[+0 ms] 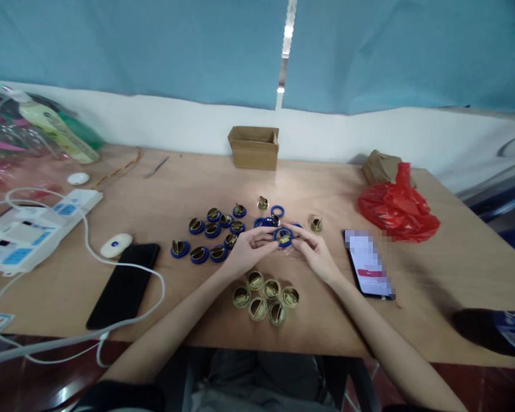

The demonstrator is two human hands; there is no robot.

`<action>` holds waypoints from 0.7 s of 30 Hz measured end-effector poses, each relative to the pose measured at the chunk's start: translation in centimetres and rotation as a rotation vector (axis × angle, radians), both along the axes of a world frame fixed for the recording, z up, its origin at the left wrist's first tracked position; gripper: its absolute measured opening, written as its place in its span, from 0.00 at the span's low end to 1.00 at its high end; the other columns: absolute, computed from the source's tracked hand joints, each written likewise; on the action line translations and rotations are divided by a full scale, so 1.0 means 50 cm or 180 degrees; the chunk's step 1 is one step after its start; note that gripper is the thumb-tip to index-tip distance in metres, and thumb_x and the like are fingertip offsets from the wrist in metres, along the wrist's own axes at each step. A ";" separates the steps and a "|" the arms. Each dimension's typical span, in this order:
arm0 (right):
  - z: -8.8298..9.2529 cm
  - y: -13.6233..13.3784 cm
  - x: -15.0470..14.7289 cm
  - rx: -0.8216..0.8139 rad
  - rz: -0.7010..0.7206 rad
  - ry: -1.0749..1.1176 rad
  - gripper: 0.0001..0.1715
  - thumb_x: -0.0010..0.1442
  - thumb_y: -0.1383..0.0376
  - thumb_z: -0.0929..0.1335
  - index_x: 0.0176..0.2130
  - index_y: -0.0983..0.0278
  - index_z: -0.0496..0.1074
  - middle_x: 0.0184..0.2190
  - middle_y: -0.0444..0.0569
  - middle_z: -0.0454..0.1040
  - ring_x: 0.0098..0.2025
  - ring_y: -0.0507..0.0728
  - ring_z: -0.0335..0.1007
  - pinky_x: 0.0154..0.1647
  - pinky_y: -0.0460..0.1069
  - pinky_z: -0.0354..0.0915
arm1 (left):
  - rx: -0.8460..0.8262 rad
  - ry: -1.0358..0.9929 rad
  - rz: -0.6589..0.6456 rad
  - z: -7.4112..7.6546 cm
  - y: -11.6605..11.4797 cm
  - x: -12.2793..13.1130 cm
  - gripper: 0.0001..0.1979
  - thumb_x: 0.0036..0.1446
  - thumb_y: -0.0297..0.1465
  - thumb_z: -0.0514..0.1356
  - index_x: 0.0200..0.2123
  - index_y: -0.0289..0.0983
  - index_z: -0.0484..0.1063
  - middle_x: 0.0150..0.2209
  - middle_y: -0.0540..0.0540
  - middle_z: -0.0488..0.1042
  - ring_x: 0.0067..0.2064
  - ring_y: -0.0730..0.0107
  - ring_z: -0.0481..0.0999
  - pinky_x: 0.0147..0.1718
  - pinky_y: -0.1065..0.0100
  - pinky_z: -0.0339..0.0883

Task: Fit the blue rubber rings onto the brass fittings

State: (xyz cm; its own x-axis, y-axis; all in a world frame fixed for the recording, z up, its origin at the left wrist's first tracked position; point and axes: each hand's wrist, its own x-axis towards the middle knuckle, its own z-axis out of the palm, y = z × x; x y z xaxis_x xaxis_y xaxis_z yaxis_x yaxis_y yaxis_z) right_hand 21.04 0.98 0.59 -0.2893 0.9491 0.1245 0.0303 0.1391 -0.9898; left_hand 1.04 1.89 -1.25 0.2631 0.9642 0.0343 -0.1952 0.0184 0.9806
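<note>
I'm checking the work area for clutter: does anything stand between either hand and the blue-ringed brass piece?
Nothing visible does. The left hand and right hand both hold the blue-ringed brass piece directly. A loose blue ring lies beyond it, not between.

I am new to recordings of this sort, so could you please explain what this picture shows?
There is no machine here: a person works with bare hands, seen from a camera worn on the head, looking forward and down. The fingers of the left hand and right hand hold a blue ring with a brass-coloured fitting showing inside it. On the brown table, six ringless fittings lie nearest the person, and blue-ringed fittings sit to the left. Around them are an open cardboard box, two smartphones and a red plastic bag.
</note>
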 end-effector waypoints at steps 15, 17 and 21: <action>-0.022 0.002 0.001 -0.0085 0.0016 0.0113 0.22 0.63 0.61 0.68 0.56 0.59 0.77 0.38 0.48 0.83 0.33 0.56 0.80 0.40 0.55 0.80 | -0.0101 0.0163 -0.0003 0.003 -0.002 -0.003 0.22 0.48 0.32 0.73 0.48 0.35 0.80 0.37 0.44 0.85 0.38 0.64 0.85 0.44 0.62 0.81; -0.022 0.002 0.000 -0.0122 0.0020 0.0135 0.22 0.64 0.60 0.68 0.56 0.58 0.77 0.40 0.48 0.83 0.34 0.56 0.80 0.40 0.55 0.80 | 0.0012 0.0234 -0.0006 0.005 -0.003 -0.003 0.21 0.50 0.32 0.72 0.48 0.34 0.80 0.37 0.44 0.85 0.38 0.63 0.85 0.43 0.63 0.81; -0.018 0.001 -0.002 -0.0109 -0.0073 0.0109 0.19 0.66 0.58 0.67 0.54 0.58 0.78 0.45 0.50 0.82 0.35 0.56 0.80 0.39 0.54 0.80 | 0.0347 0.0353 0.0004 0.010 -0.006 0.003 0.17 0.58 0.34 0.66 0.49 0.33 0.79 0.43 0.40 0.85 0.44 0.58 0.85 0.46 0.59 0.80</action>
State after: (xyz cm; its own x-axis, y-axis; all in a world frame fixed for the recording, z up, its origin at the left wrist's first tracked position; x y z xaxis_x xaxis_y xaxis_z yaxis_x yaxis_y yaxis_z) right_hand 20.94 1.02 -0.29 -0.2637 0.9593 0.1013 -0.0009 0.1048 -0.9945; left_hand 1.20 1.58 -0.76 0.2698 0.9567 0.1096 -0.0856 -0.0895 0.9923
